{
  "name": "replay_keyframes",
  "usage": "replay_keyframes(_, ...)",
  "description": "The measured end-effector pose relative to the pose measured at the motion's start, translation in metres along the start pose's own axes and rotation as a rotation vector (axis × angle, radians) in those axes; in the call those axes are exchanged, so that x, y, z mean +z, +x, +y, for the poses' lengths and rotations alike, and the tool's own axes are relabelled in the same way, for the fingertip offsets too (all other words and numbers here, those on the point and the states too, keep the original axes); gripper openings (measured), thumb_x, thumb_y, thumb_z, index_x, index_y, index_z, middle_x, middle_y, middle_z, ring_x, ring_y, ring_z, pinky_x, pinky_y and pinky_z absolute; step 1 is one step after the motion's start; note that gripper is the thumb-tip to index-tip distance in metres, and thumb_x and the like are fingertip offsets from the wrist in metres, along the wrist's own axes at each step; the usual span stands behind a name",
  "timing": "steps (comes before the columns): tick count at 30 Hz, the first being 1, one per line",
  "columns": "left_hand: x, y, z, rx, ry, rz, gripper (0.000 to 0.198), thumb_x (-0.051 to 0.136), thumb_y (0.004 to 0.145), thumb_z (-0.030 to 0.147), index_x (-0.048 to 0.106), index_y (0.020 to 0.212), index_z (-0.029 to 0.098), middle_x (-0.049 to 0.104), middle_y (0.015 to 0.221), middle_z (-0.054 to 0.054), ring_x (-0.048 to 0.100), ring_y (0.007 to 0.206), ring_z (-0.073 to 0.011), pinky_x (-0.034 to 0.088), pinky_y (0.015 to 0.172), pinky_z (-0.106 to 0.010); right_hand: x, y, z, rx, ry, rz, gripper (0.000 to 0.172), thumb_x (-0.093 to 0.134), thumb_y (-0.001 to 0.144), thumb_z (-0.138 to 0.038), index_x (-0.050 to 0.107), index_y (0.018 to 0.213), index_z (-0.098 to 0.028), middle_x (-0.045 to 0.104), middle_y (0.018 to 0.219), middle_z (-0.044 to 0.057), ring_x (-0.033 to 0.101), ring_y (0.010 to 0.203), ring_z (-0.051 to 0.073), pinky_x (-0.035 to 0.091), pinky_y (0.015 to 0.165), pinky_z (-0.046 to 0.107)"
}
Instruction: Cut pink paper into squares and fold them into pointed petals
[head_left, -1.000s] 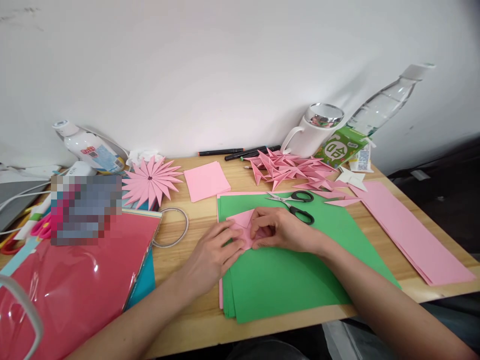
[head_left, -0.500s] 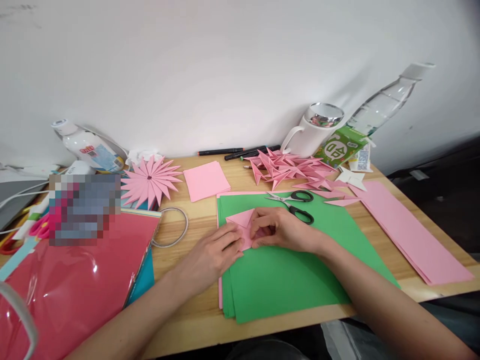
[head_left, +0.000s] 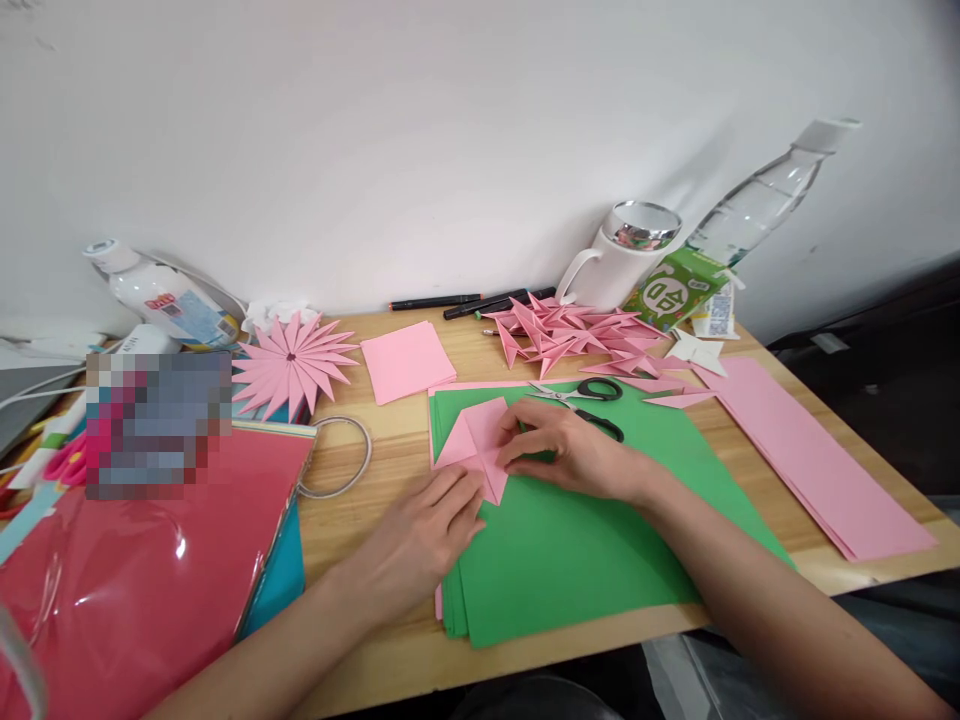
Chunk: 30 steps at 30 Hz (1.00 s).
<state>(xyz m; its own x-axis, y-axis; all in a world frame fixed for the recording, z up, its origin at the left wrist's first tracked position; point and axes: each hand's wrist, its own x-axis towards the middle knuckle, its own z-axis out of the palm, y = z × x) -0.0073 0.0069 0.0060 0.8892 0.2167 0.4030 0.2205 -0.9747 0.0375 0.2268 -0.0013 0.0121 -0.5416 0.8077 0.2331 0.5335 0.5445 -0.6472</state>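
A folded piece of pink paper [head_left: 484, 425] with crossing creases lies on the left part of the green sheets [head_left: 600, 540]. My left hand [head_left: 431, 515] holds its lower left part, fingertips curled and pressed onto it. At its right edge, my right hand [head_left: 570, 450] pinches the paper between thumb and fingers. Black-handled scissors [head_left: 600, 390] lie just beyond my right hand, one handle loop partly behind it. The fingers hide some of the paper's lower and right edges.
Behind lie a pink pointed paper rosette [head_left: 292, 355], a stack of pink squares [head_left: 407, 362] and a pile of folded pink pieces [head_left: 562, 330]. A white mug [head_left: 619, 260] and a bottle [head_left: 765, 195] stand back right. Long pink strips [head_left: 814, 455] lie right; a tape roll [head_left: 367, 455] left.
The pink paper has turned, and more of it shows between my hands. My left hand has shifted slightly down and left, its fingers covering less. The view has moved slightly.
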Motion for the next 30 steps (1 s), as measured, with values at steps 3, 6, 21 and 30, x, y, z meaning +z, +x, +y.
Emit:
replay_keyframes(3,0.0012,0.0004,0.0003,0.005,-0.013,0.01,0.023,0.044,0.092,0.017,0.062,0.1,0.006,0.067,0.102,-0.013,0.061,0.104,-0.0236,0.055,0.088,-0.037,0.0031,0.0019,-0.0018,-0.011,0.066,-0.019,0.012,0.056,0.086,-0.017,0.068,0.086,-0.019,0.06,0.098,0.009,0.057,0.091,0.017,0.047,0.078,0.031)
replay_keyframes(6,0.001,-0.0009,-0.0005,0.013,-0.015,0.0,0.026,0.043,0.092,0.018,0.06,0.107,0.006,0.066,0.108,-0.013,0.058,0.11,-0.0234,0.053,0.091,-0.036,0.0055,0.0039,-0.0022,0.025,0.134,-0.069,0.006,0.062,0.083,-0.021,0.065,0.086,-0.018,0.059,0.097,0.008,0.056,0.091,0.017,0.047,0.081,0.031)
replay_keyframes(21,-0.0003,-0.0047,-0.0009,0.028,-0.07,-0.015,0.025,0.046,0.092,0.024,0.06,0.108,0.011,0.069,0.106,-0.008,0.057,0.114,-0.0204,0.052,0.094,-0.034,0.0067,0.005,0.0004,0.088,0.086,-0.069,0.027,0.067,0.079,-0.029,0.059,0.103,-0.019,0.056,0.101,0.008,0.052,0.096,0.021,0.044,0.083,0.033)
replay_keyframes(30,-0.0014,-0.0041,0.0004,0.024,-0.093,0.01,0.025,0.048,0.091,0.022,0.059,0.11,0.01,0.069,0.106,-0.01,0.059,0.11,-0.0218,0.053,0.092,-0.035,0.0066,0.0079,-0.0041,0.127,0.096,-0.036,0.002,0.058,0.084,-0.016,0.057,0.082,-0.017,0.055,0.095,0.007,0.053,0.087,0.017,0.045,0.077,0.029)
